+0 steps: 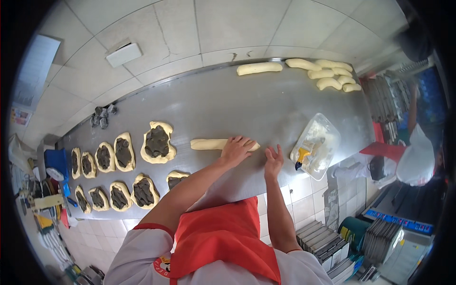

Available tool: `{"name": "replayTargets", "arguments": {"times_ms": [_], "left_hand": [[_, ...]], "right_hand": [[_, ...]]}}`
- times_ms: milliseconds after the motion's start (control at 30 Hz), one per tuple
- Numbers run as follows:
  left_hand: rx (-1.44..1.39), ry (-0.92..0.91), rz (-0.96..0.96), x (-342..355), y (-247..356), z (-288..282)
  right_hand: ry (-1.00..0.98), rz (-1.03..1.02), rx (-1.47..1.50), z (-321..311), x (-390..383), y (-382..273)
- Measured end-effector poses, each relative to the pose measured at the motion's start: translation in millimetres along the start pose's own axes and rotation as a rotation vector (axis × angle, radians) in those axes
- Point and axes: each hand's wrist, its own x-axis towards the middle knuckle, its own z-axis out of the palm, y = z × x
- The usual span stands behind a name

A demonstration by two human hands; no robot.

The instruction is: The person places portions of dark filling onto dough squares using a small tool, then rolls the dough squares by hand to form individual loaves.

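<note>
Hands at work over a steel table (199,107), where a pale dough roll (205,144) lies crosswise in front of a person in a red apron (225,237). The left hand (237,149) rests over the roll toward its right end, palm down, its fingers laid across the dough and slightly apart; its thumb cannot be made out. The right hand (274,160) is raised just beyond that end, clear of the dough, fingers apart and loosely bent around nothing.

With the roll as the clock's centre, a clear plastic tub (327,124) of white contents sits at three o'clock, a yellow tool with a dark tip (303,155) inside it. Several shaped rolls (320,74) are grouped at two o'clock, with a lone roll (259,69) at one. Flattened dough pieces topped with dark filling (157,143) line up at nine and eight o'clock, one partly behind the left forearm. Small dark lumps (102,116) cluster at ten, near the wall (237,28).
</note>
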Motion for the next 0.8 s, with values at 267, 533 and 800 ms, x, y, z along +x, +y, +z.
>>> {"name": "replayTargets", "arguments": {"times_ms": [267,533,800], "left_hand": [[-0.089,-0.031,0.021,6,-16,12],[-0.291,0.484,-0.761,-80,-45,-19],[0.128,-0.143,-0.452,-90,-49,-67]], "right_hand": [[-0.028,-0.045,-0.204,66,-24,-9],[-0.217,-0.598,-0.784,39,-29,-29],[-0.378,-0.635,-1.102,73,-53,-26]]}}
